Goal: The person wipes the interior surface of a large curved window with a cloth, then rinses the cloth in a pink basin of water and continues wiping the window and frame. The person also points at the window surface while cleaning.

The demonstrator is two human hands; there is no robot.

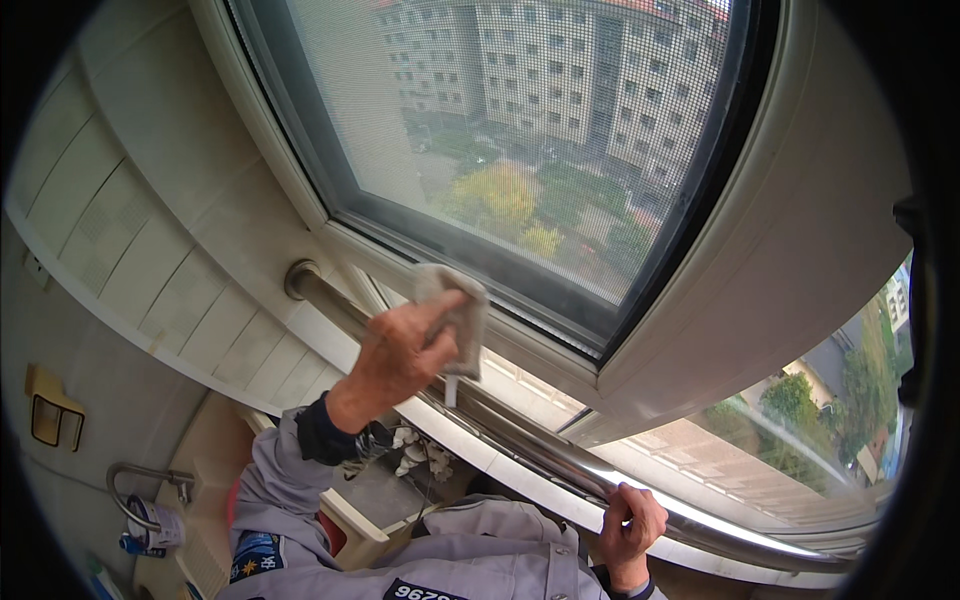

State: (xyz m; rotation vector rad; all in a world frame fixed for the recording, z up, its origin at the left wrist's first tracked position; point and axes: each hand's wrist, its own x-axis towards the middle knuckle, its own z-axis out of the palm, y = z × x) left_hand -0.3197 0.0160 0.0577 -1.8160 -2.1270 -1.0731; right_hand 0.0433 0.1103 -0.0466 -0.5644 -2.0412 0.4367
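Observation:
My left hand holds a folded grey cloth against the lower rail of the white window frame. The fingers press on the cloth, and its edges are blurred. Behind this frame, a fine insect screen fills the dark inner frame. Lower right, my right hand is curled at the shiny metal handrail that runs below the window. Its fingers touch the rail; the side away from me is hidden.
A beige sink with a curved metal faucet and a labelled tub lies lower left. White flowers are below my left forearm. A holder hangs on the left wall. Another glass pane is at right.

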